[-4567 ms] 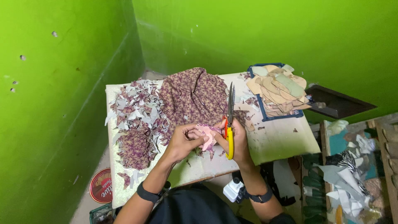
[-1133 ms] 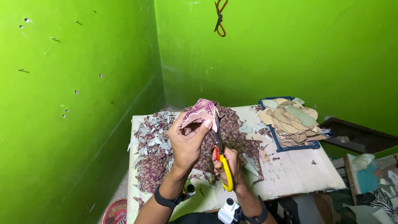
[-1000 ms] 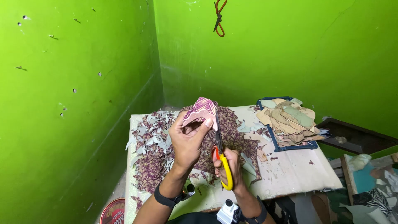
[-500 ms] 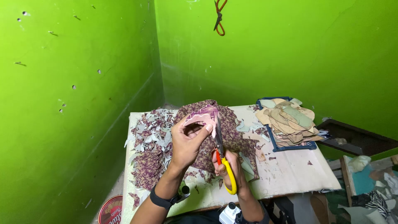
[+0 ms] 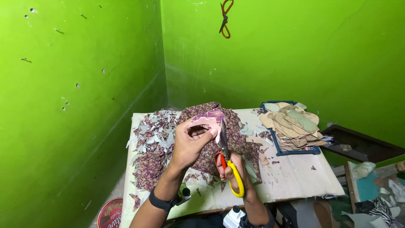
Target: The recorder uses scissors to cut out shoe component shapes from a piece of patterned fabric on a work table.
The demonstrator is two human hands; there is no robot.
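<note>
My left hand [image 5: 192, 141] pinches a small pink patterned fabric piece [image 5: 206, 120], held up mid-frame above the desk [image 5: 295, 177]. My right hand [image 5: 232, 169] is closed through the yellow-and-red handles of the scissors [image 5: 225, 158], blades pointing up along the piece's right edge. Risk: my left fingertips [image 5: 213, 133] sit just beside the blades, so a fast snip could nick them. The piece is small and floppy; it may fold or slip, and the cut would wander off the outline. The purple fabric heap [image 5: 219, 139] lies right under my hands, so a low blade could catch it. Scraps [image 5: 147, 139] cover the desk's left side; a dropped piece could get lost among them. Stack of tan cutouts [image 5: 291, 124] sits at right, well apart.
</note>
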